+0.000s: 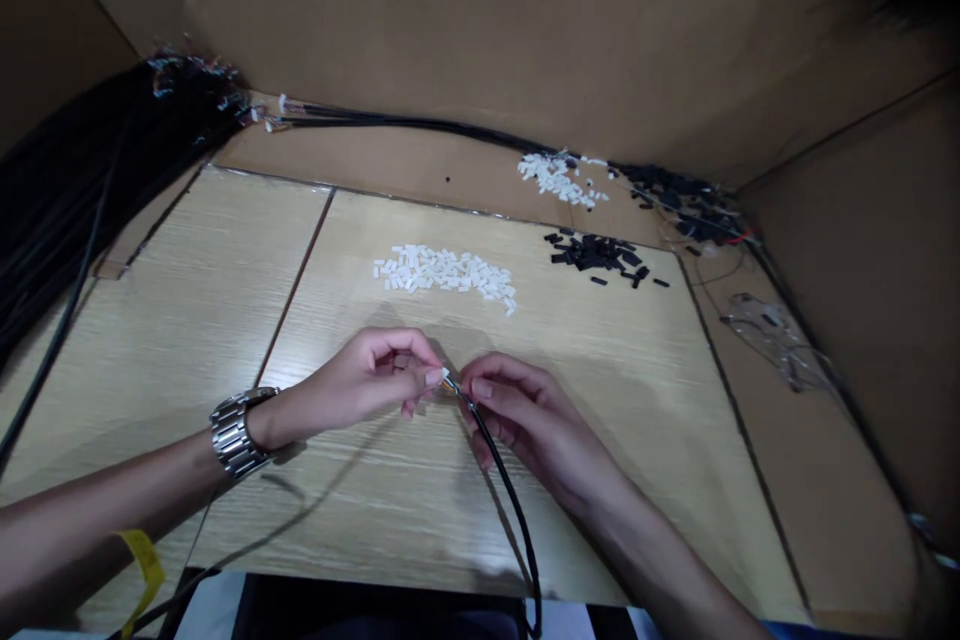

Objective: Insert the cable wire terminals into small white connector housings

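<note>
A black cable (512, 480) rises from the table's front edge to my hands and ends in thin coloured wires with a small white connector (445, 375). My left hand (382, 375) pinches the white connector between thumb and fingertips; a metal watch (241, 432) is on that wrist. Close by on the right, my right hand (529, 410) has its thumb and fingers closed at the cable's end, where the coloured wires come out. Both hands are just above the wooden table (360, 520).
White connector pieces (442, 272) lie heaped beyond my hands, with black pieces (596, 255) to their right. More white pieces (559, 178) and black pieces (682, 200) sit on the cardboard at the back. A thick bundle of black cables (90, 180) runs along the left.
</note>
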Available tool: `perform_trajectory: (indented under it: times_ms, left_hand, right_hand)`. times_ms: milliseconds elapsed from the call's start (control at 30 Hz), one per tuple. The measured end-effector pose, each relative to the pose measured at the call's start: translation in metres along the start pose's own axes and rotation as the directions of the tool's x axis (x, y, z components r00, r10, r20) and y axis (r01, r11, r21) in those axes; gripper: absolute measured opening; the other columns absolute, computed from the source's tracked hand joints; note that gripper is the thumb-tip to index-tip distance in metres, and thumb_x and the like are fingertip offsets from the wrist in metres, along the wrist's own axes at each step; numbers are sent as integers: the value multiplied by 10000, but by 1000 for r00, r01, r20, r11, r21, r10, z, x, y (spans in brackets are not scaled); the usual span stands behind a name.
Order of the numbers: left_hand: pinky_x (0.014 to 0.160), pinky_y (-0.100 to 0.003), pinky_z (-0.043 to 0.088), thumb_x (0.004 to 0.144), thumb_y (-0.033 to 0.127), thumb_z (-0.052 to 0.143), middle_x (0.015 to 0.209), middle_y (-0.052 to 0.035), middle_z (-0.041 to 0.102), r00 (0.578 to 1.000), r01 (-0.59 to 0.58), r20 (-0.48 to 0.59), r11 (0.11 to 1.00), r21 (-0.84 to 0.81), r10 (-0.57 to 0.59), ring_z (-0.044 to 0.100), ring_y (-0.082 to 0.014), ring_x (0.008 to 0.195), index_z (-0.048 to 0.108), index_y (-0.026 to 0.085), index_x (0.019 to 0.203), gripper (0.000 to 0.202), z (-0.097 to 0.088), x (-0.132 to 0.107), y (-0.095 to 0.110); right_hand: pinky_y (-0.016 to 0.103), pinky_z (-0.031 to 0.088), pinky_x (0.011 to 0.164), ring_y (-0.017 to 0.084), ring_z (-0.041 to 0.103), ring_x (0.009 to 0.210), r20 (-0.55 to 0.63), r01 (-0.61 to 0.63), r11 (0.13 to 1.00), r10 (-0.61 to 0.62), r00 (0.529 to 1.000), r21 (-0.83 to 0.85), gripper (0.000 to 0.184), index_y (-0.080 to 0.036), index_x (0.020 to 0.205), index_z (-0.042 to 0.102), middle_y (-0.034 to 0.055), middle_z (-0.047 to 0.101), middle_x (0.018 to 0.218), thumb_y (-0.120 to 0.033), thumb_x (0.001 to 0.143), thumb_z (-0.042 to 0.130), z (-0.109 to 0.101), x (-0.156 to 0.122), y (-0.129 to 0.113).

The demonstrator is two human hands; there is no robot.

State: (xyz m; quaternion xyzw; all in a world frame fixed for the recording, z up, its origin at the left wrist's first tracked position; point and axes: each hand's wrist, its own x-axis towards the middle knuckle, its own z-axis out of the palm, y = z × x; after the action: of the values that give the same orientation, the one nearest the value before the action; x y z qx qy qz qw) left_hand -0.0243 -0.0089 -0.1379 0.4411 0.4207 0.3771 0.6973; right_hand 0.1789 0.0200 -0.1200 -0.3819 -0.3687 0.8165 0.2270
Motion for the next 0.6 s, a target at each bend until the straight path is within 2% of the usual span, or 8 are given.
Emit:
perform_trajectory:
  times_ms: [133,267,600]
  left_hand:
    - [552,-188,495,865,291,657,636,14,590,999,25,-24,999,29,-24,556,-80,561,604,124,782,194,2,1,5]
    - [546,-181,498,861,287,663,645,10,599,999,36,-21,999,19,-35,557,-79,570,607,123,789,188,3,1,7]
    - [548,-181,499,864,272,668,668,1,610,999,34,-13,999,23,-34,556,-79,579,618,122,785,178,1,0,5]
  right_hand:
    - [178,484,409,76,466,525,-9,9,999,-8,1000,39,146,-184,783,641,-32,525,679,-311,804,712,2,-1,-1]
    - [189,481,418,79,464,540,-10,0,996,1,1000,89,124,-188,776,637,-21,550,724,-296,814,685,3,-1,1]
    - [178,469,415,77,437,542,-1,3,997,-3,1000,73,130,-179,767,623,-26,506,708,-286,798,691,3,-1,3]
